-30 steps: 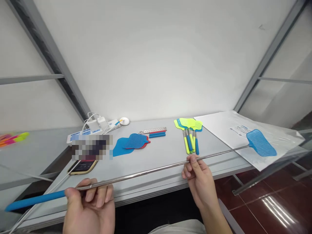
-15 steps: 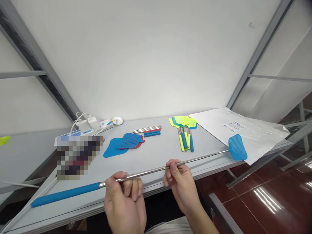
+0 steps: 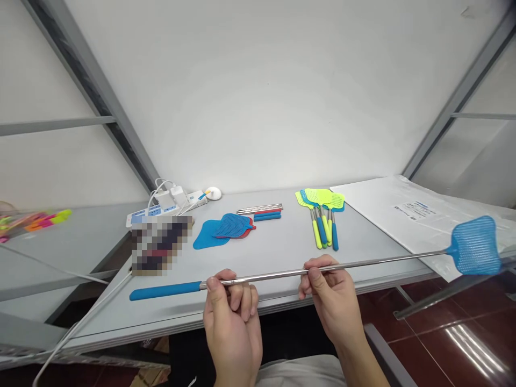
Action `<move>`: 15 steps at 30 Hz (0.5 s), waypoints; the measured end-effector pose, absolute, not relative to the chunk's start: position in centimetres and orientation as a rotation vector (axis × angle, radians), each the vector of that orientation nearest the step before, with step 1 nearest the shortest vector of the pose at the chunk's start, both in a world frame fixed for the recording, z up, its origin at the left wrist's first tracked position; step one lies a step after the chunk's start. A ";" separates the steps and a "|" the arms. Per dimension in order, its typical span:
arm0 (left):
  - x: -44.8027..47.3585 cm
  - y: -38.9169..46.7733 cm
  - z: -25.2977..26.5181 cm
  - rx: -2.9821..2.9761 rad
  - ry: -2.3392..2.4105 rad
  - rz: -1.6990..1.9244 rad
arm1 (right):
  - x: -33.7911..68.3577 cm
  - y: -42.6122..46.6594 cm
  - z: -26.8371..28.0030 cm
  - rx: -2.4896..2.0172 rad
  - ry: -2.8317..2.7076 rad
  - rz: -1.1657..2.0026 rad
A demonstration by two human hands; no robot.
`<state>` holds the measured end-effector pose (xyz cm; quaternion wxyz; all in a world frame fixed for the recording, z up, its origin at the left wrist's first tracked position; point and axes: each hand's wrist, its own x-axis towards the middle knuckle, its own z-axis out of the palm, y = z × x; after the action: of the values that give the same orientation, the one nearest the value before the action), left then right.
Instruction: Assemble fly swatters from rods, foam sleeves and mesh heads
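Observation:
A long fly swatter (image 3: 278, 276) with a steel telescopic rod, blue grip and blue mesh head is held level across the front of the table. My left hand (image 3: 233, 317) pinches the rod just right of the blue grip. Farther along the rod, thumb and fingers of my right hand (image 3: 332, 293) are closed on it. The head hangs out to the right, over the edge of a white plastic bag (image 3: 371, 207). Beyond my hands lies a bunch of shorter yellow and blue fly swatters (image 3: 322, 200).
Loose blue and red swatter heads (image 3: 234, 226) lie at centre-left, beside steel rods (image 3: 260, 208) and blue grips (image 3: 267, 216). A power strip (image 3: 151, 215) with chargers stands at the back left, near a pixelated item (image 3: 161, 246). Bright-coloured things (image 3: 36, 221) lie on the far-left table.
The view has swung left, so things on the table appear farther right. The fly swatter is closer to level, its grip end higher in view. Both hands keep their hold on the rod.

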<state>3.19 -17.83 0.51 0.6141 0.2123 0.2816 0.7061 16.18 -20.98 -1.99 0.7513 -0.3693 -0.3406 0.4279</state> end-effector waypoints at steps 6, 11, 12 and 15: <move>5.3 -19.3 -1.4 0.464 0.673 1.379 | 13.0 -20.4 -0.9 -0.823 -0.795 1.035; 4.5 -19.2 -1.3 0.579 0.599 1.324 | 14.7 -20.7 -1.4 -0.851 -0.930 0.997; 4.1 -19.1 -1.2 0.575 0.602 1.329 | 15.0 -20.8 -1.6 -0.836 -0.935 1.002; 3.1 -18.8 -1.0 0.548 0.613 1.375 | 15.3 -21.2 -1.9 -0.784 -0.909 1.012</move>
<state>3.14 -18.76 -0.96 0.6961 0.2457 0.2748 0.6161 15.30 -21.18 -1.95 0.7073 -0.3530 -0.4091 0.4557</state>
